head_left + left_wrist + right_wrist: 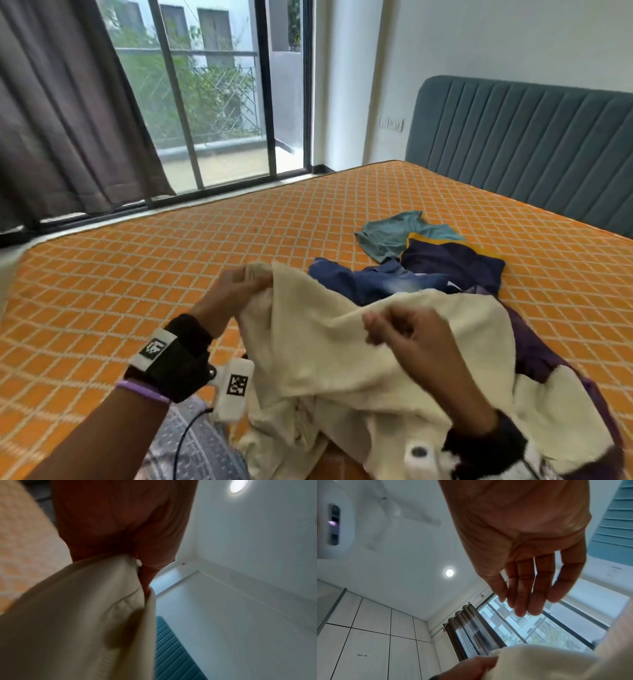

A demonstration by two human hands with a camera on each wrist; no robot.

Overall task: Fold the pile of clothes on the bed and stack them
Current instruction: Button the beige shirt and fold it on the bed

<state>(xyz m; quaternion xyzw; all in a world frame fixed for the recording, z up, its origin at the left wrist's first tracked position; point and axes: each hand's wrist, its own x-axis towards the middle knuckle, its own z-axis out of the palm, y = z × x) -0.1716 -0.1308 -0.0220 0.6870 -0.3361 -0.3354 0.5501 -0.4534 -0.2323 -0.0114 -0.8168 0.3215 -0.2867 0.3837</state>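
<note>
Small dark print "WS-08" on white wall panel [362, 655], lower left of right wrist view. Square black-and-white coded markers on left wrist strap [156, 347] and white wrist device [236, 383], head view; no readable characters there.

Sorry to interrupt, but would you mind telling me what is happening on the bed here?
A person is sorting laundry on the orange quilted bed. Their left hand grips one edge of a cream garment and lifts it, while the right hand is raised over the same garment with its fingers straight and holding nothing. Behind it lie unfolded blue jeans, a navy garment and a teal garment. No folded stack is visible.
</note>
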